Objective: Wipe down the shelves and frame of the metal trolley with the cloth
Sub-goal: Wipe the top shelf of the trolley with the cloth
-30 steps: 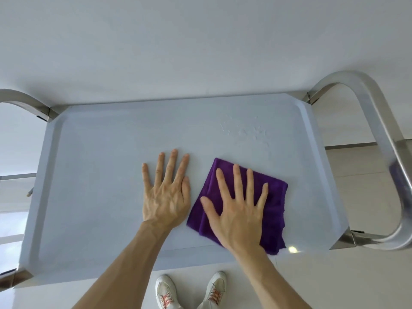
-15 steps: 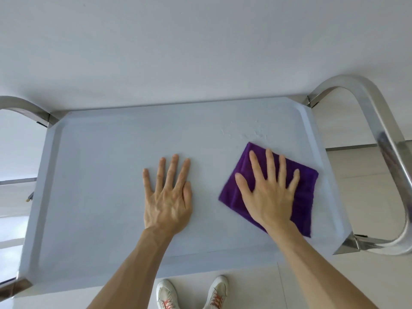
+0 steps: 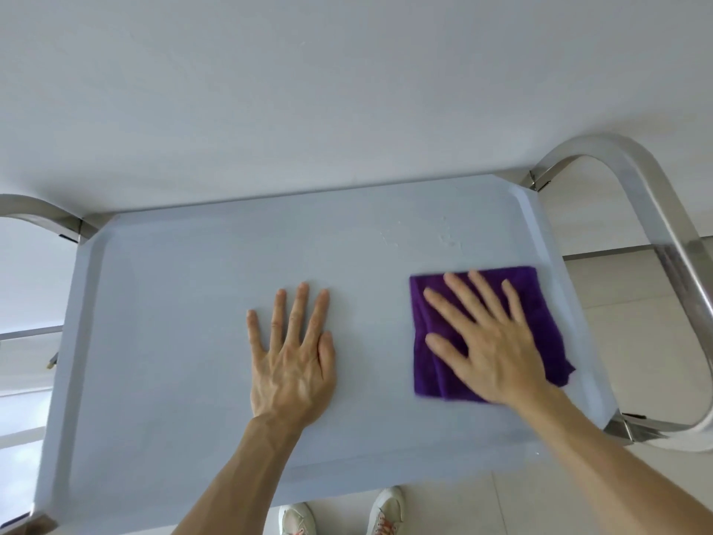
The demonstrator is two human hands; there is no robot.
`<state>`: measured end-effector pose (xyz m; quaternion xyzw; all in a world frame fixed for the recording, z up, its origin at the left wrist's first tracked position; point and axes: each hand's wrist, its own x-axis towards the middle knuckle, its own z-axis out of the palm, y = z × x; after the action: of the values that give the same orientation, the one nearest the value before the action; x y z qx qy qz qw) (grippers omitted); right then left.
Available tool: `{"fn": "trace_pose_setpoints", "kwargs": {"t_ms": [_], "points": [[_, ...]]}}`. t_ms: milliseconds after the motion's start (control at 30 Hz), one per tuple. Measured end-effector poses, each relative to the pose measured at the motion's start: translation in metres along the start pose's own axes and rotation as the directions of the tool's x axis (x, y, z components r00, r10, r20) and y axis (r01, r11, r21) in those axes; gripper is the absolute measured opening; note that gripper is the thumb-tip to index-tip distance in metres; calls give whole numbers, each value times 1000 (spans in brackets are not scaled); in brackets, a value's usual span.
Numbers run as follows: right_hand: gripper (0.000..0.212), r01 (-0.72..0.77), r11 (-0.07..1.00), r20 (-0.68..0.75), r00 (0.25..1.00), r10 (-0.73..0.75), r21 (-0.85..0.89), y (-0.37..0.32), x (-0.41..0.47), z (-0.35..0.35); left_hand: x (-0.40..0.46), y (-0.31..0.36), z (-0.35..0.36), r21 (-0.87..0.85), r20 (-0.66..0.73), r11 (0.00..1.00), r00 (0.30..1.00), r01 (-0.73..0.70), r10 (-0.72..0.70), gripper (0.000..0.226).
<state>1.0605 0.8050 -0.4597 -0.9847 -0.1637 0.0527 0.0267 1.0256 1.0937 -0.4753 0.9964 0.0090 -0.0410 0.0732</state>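
**On the trolley's top shelf: cloth pressed flat near the right rim**

On the top shelf (image 3: 193, 341) of the metal trolley, the purple cloth (image 3: 540, 303) lies folded into a rough square, just inside the shelf's right rim and below a few faint marks (image 3: 447, 237) on the surface. The right hand (image 3: 490, 341) lies on top of it, fingers straight and spread, palm down, holding it by pressure alone rather than pinching it. The forearm comes in from the lower right at a slant.

The cloth looks soft, light and limp; it should slide easily on the smooth shelf and would bunch if pushed from one edge, so a flat palm over its middle seems the best hold. For the curved frame tube (image 3: 656, 210), right of the shelf, it would likely need wrapping round.

The left hand (image 3: 293, 361) rests flat on bare shelf near its middle, fingers extended and close together, well apart from the cloth, apparently steadying the trolley.
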Motion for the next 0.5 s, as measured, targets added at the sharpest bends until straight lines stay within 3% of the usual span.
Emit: {"fn": "trace_pose_setpoints", "kwargs": {"t_ms": [100, 200, 367, 500], "points": [[65, -212, 977, -21, 977, 212, 6, -1, 54, -7, -1, 0, 0, -2, 2, 1000, 1000, -4, 4, 57], [70, -293, 956, -27, 955, 294, 28, -27, 100, -10, 0, 0, 1, 6, 2, 1000, 1000, 0, 0, 57], [70, -119, 992, -68, 990, 121, 39, -78, 106, -5, -1, -1, 0, 12, 17, 1000, 1000, -2, 2, 57], [66, 30, 999, -99, 995, -28, 23, -63, 62, 5, 0, 0, -1, 13, 26, 1000, 1000, -2, 1, 58]]}}
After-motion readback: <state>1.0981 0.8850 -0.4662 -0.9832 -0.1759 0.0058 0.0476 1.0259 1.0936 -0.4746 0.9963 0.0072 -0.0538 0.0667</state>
